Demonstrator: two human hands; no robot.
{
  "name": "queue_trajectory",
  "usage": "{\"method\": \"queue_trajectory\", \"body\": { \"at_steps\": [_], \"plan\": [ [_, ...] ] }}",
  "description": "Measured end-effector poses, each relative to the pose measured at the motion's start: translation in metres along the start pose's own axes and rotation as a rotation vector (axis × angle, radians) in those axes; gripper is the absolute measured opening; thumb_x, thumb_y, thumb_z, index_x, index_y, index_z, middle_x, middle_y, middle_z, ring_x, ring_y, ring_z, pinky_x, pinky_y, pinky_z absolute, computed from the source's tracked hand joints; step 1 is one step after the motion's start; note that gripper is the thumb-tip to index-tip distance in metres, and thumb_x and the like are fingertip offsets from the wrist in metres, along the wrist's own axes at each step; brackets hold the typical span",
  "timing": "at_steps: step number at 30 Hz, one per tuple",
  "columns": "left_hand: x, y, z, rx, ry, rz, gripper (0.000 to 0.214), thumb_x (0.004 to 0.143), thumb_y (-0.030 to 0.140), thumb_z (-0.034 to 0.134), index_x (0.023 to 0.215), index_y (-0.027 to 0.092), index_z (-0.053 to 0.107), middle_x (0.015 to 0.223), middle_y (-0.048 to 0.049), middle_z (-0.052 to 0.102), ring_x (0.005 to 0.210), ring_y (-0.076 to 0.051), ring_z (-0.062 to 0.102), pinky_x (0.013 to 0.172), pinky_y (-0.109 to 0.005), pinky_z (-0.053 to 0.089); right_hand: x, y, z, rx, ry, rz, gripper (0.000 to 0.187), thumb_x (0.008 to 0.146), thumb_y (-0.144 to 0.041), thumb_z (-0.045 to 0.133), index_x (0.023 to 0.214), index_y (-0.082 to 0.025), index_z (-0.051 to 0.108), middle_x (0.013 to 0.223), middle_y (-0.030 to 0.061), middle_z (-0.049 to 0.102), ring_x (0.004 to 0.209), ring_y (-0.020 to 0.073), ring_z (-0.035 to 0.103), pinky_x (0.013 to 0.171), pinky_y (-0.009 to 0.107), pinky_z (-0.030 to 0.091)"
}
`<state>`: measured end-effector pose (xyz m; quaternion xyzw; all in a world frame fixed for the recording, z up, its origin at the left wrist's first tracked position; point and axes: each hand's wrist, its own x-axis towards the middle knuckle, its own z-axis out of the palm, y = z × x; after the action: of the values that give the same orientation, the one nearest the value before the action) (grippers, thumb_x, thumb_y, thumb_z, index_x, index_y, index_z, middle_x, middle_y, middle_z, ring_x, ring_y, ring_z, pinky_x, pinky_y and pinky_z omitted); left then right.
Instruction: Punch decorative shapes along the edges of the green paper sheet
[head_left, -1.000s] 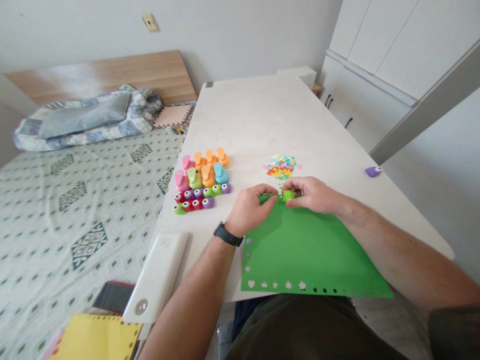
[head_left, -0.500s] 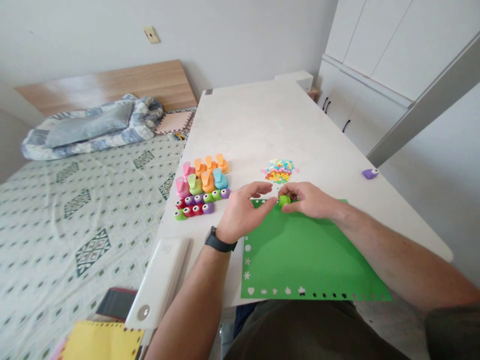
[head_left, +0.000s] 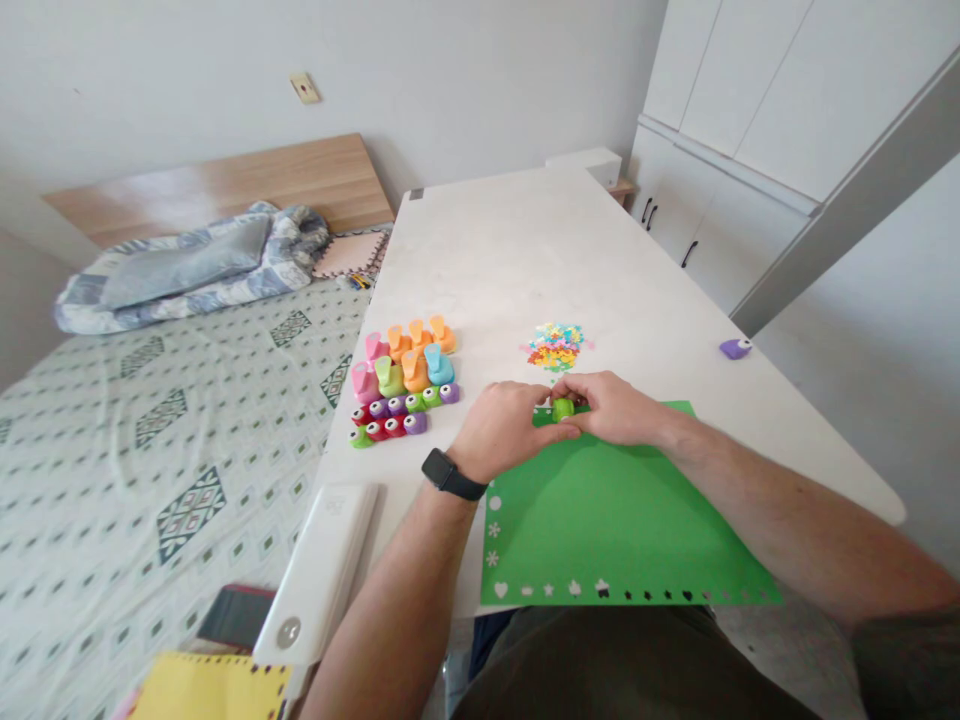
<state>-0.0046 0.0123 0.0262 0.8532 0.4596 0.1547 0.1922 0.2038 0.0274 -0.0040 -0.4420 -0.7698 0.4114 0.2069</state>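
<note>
A small green paper punch (head_left: 563, 409) sits at the far edge of a green sheet (head_left: 600, 500). My right hand (head_left: 611, 408) grips it from the right between fingers and thumb. From the left, my left hand (head_left: 502, 428) closes on the same punch, its thumb lying in front near the right thumb. The punch is partly hidden by my fingers. Small cut-out shapes, among them hearts, stars and flowers, line the sheet's left and near edges. Just beyond my hands lies a pile of coloured paper cut-outs (head_left: 556, 346) on the white table (head_left: 495, 250).
Rows of coloured paper punches (head_left: 405, 375) stand at the table's left. One purple punch (head_left: 736, 348) lies far right. A long white device (head_left: 319, 570), a dark phone (head_left: 237, 615) and a yellow punched sheet (head_left: 214, 688) are at the near left, beside a bed (head_left: 97, 470).
My left hand has moved right and its fingers have closed in on the green punch. The right hand still holds the punch. The view has shifted slightly.
</note>
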Motion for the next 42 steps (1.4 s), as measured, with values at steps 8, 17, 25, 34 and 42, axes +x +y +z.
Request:
{"method": "queue_trajectory", "body": {
  "at_steps": [8,17,25,34,42],
  "plan": [
    [0.001,-0.007,0.007,0.048,-0.053,0.011,0.055,0.081,0.071,0.067,0.101,0.02,0.074,0.093,-0.0095,0.077,0.088,-0.027,0.073,0.079,-0.034,0.052,0.001,-0.001,0.003,-0.029,-0.019,0.008,0.032,0.076,-0.023,0.072,0.108,-0.02,0.072,0.081,0.0014,0.069,0.074,0.0174,0.059,0.069,0.029,0.042],
    [-0.003,-0.009,0.016,0.118,-0.029,0.07,0.059,0.087,0.072,0.059,0.104,0.016,0.07,0.095,-0.0126,0.075,0.093,-0.03,0.071,0.083,-0.038,0.051,0.0,0.0,0.005,-0.056,-0.004,-0.012,0.03,0.075,-0.021,0.071,0.105,-0.02,0.071,0.081,0.0009,0.068,0.073,0.0167,0.058,0.068,0.029,0.042],
    [-0.003,-0.01,0.018,0.136,-0.039,0.084,0.053,0.09,0.066,0.059,0.103,0.016,0.069,0.096,-0.0135,0.074,0.092,-0.03,0.071,0.082,-0.038,0.051,0.0,0.0,0.007,-0.035,0.011,-0.002,0.026,0.075,-0.022,0.072,0.101,-0.02,0.069,0.081,0.0007,0.069,0.073,0.017,0.059,0.068,0.029,0.043],
    [-0.004,-0.011,0.012,0.028,0.007,0.053,0.051,0.086,0.065,0.067,0.108,0.019,0.072,0.096,-0.0104,0.076,0.092,-0.027,0.071,0.085,-0.036,0.051,0.0,-0.002,0.004,-0.054,0.002,-0.025,0.029,0.077,-0.024,0.072,0.106,-0.02,0.069,0.082,0.0013,0.069,0.073,0.0171,0.059,0.067,0.029,0.043],
    [-0.012,-0.018,0.012,-0.098,0.04,0.019,0.051,0.079,0.062,0.076,0.107,0.02,0.072,0.102,-0.0069,0.077,0.093,-0.024,0.072,0.085,-0.033,0.053,-0.003,-0.002,0.003,-0.031,0.007,-0.027,0.031,0.079,-0.028,0.074,0.109,-0.019,0.068,0.088,0.0033,0.07,0.077,0.0179,0.061,0.071,0.031,0.045]
  ]
}}
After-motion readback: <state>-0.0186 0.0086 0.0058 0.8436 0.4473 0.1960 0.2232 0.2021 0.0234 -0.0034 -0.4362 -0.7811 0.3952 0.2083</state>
